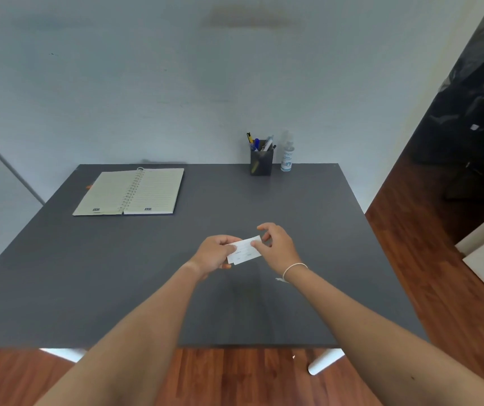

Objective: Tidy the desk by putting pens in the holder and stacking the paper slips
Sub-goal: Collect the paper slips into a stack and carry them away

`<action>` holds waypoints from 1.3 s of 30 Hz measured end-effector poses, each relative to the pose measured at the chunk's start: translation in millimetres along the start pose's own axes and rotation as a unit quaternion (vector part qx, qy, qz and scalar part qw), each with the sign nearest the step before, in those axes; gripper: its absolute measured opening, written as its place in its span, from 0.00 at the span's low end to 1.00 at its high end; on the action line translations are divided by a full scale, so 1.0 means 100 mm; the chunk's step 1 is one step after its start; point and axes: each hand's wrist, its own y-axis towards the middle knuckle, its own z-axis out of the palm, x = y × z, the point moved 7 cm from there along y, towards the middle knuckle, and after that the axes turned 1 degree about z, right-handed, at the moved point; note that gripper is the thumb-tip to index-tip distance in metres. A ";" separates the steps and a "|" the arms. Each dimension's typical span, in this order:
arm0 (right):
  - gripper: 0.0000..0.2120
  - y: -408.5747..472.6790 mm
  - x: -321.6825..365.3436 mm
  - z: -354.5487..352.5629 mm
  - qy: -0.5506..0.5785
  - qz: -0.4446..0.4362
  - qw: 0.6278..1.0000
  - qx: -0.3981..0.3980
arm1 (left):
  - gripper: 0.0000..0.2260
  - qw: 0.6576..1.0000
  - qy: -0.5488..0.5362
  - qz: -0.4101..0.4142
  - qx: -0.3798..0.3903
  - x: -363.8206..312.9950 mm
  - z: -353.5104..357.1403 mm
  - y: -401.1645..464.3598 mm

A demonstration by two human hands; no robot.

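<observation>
Here both hands, left (214,253) and right (276,247), pinch the slips (243,250) above the desk (308,230); one holder (261,162) keeps several pens (257,143).

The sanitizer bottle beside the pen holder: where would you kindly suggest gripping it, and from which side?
Probably around the sanitizer bottle body, coming from its right: it stands upright, and the pen holder sits close on its left with the wall behind.
</observation>
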 end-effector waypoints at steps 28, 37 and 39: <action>0.18 -0.32 -1.29 -0.33 -0.277 0.173 0.945 0.026 | 0.11 0.997 0.050 -0.053 0.037 0.36 0.56 0.08; 0.12 -0.28 -1.28 -0.26 -0.277 0.150 0.949 0.027 | 0.12 0.997 0.055 -0.056 0.027 0.36 0.53 0.10; 0.12 -0.28 -1.28 -0.27 -0.274 0.140 0.951 0.019 | 0.12 0.997 0.055 -0.055 0.026 0.35 0.52 0.10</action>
